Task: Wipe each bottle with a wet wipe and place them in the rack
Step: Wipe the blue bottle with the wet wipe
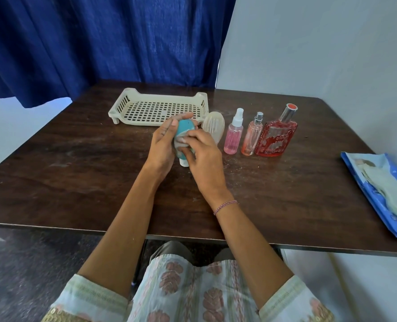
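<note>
A teal tube-shaped bottle with a white cap at its lower end is held between both hands above the table's middle. My left hand grips it from the left side. My right hand presses a wet wipe against its front with curled fingers. The cream rack stands behind the hands with no bottles in it. To the right stand a cream ribbed bottle, a pink spray bottle, a slim peach spray bottle and a large red perfume bottle.
A blue wet-wipe pack with a wipe hanging out lies at the right edge of the dark wooden table. A blue curtain hangs behind the table, a pale wall to the right.
</note>
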Tool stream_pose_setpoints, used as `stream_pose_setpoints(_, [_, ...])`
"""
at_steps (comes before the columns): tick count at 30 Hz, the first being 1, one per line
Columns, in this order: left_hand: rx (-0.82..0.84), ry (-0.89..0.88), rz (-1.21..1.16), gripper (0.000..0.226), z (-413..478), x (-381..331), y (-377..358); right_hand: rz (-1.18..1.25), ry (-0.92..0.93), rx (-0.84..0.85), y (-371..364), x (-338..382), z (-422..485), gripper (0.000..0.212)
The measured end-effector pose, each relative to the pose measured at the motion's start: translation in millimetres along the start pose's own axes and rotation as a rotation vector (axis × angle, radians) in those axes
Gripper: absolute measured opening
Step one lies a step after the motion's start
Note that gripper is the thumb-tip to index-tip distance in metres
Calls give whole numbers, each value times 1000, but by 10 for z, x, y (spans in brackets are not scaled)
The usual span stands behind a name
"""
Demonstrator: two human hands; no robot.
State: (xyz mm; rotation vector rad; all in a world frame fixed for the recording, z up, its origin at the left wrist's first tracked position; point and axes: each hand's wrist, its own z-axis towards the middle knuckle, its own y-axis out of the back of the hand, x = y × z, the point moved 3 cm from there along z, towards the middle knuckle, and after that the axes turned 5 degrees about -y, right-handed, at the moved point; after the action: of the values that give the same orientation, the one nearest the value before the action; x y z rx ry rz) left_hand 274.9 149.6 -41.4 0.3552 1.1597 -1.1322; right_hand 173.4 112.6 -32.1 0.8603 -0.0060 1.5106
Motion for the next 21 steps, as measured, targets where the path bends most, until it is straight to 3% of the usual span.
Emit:
stream_pose_setpoints(3, [1, -9, 52, 33, -1, 13, 0, -99, 61, 45, -37, 33, -14, 28])
stream_pose_setpoints(12, [-16, 5, -2, 34, -20, 23, -59, -64, -158, -110, 75, -86, 44, 29])
stream_pose_setpoints(21, [-22, -58, 81, 33, -9, 51, -30, -75, 27, -55, 65, 30, 34, 32])
